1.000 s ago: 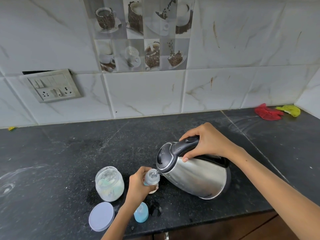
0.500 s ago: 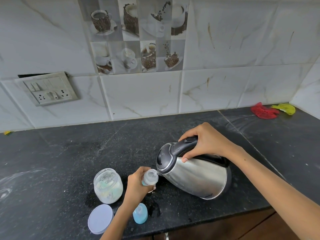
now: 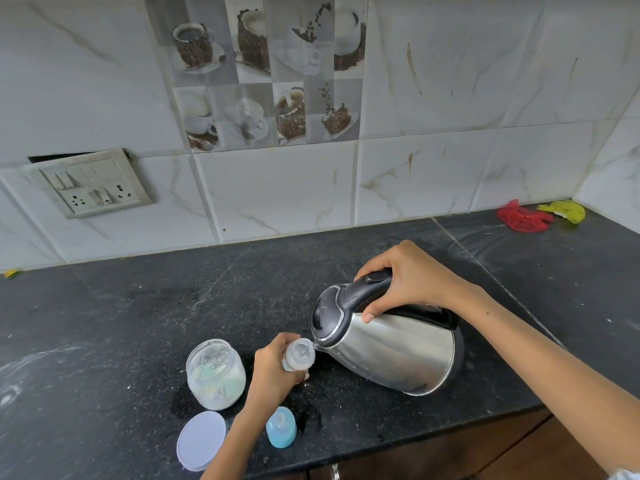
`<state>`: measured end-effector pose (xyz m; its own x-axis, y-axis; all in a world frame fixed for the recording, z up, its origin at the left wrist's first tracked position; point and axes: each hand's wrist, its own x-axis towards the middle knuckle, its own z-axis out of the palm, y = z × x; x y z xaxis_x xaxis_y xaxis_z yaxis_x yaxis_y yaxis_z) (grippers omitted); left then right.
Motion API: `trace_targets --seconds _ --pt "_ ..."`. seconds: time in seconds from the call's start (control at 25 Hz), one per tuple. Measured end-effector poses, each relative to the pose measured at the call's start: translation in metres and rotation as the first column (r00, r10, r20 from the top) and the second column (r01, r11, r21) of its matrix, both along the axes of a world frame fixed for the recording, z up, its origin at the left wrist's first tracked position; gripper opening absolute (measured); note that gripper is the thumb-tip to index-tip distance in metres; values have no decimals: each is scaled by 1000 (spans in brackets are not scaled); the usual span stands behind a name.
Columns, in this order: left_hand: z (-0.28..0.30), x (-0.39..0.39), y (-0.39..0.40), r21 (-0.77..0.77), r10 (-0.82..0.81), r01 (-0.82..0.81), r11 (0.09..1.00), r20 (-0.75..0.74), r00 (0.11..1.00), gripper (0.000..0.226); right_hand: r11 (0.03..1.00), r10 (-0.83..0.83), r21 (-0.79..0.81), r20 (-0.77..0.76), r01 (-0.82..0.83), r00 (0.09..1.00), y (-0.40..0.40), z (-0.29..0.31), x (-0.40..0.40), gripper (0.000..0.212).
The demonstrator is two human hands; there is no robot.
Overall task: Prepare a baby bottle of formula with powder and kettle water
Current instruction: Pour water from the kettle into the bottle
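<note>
A steel kettle (image 3: 398, 351) with a black lid and handle is tilted to the left over the black counter (image 3: 121, 323). My right hand (image 3: 408, 282) grips its handle. The spout touches the open mouth of a small clear baby bottle (image 3: 299, 355), which my left hand (image 3: 273, 372) holds upright just above the counter. To the left stands an open glass jar (image 3: 215, 374) with white powder and a scoop inside. Its pale round lid (image 3: 201, 439) lies flat near the counter's front edge. A blue bottle cap (image 3: 281, 427) stands beside my left wrist.
A wet patch (image 3: 308, 415) spreads on the counter under the bottle. Red cloth (image 3: 523, 218) and yellow cloth (image 3: 566, 210) lie in the far right corner. A switch panel (image 3: 93, 183) hangs on the tiled wall at left. Wooden cabinet fronts (image 3: 485, 452) run below the counter edge.
The kettle stays tilted with its spout at the bottle mouth. Both hands hold their places; only the camera view has shifted slightly.
</note>
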<state>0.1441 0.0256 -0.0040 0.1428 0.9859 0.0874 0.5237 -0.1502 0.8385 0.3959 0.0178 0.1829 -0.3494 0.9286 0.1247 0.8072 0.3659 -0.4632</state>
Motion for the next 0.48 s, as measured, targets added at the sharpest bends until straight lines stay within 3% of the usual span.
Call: trace_targets --seconds 0.48 --pt "4 -1 -4 11 -18 19 1000 -53 998 53 1000 -4 3 5 4 1000 0 0 -1 55"
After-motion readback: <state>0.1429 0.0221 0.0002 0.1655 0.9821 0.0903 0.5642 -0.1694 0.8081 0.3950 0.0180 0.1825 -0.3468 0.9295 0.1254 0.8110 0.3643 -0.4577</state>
